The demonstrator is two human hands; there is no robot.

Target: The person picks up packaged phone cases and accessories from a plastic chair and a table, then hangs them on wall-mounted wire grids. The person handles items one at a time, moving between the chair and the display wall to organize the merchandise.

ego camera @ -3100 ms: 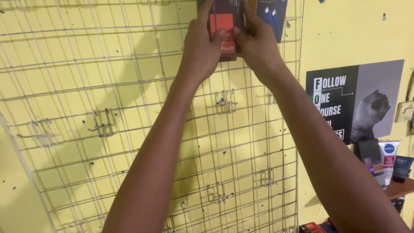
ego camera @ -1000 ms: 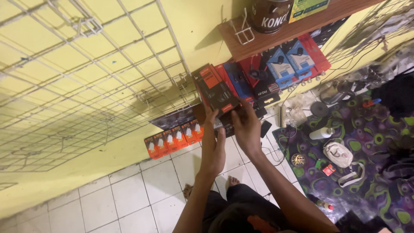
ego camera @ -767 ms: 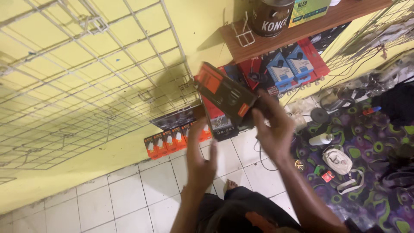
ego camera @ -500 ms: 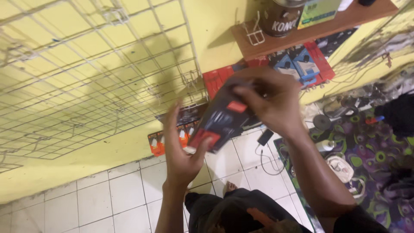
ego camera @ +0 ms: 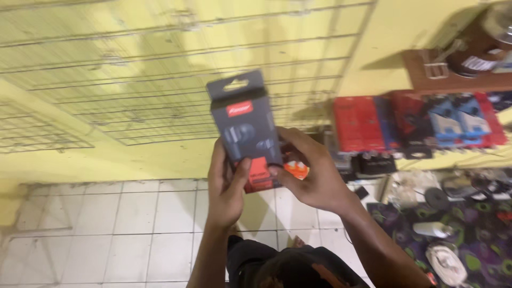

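Dark box point(ego camera: 246, 128) with its hang tab up sits in front of the wire grid point(ego camera: 160, 80), clamped low by my left hand point(ego camera: 226, 184) and right hand point(ego camera: 314, 176), so I'd keep both thumbs firm and the box level.

Bare forearms, no sleeves; dark clothing below, blurred, perhaps shorts.

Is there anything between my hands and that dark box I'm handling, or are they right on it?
Nothing visible stands between them. The left hand and the right hand both grip the lower part of the dark box directly, thumbs on its front, holding it upright in front of the wire grid.
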